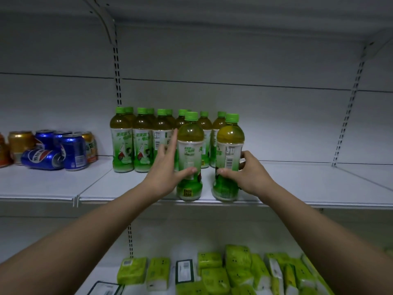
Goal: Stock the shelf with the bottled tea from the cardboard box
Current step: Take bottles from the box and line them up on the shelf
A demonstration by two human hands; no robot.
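Note:
Two green-capped tea bottles stand upright at the front edge of the white shelf (297, 188). My left hand (163, 173) is beside the left bottle (190, 145): its thumb rests on the label and its fingers stretch straight up along the bottle's left side, not wrapped around it. My right hand (248, 173) wraps the right bottle (229, 145), thumb in front and fingers behind. A group of several more tea bottles (140, 141) stands in rows just behind them. The cardboard box is out of view.
Blue and gold drink cans (53, 150), one lying on its side, sit on the shelf's left part. Bare shelf stretches to the right of the bottles. On the shelf below lie several green tissue packs (234, 271). Slotted uprights (118, 71) run up the back panel.

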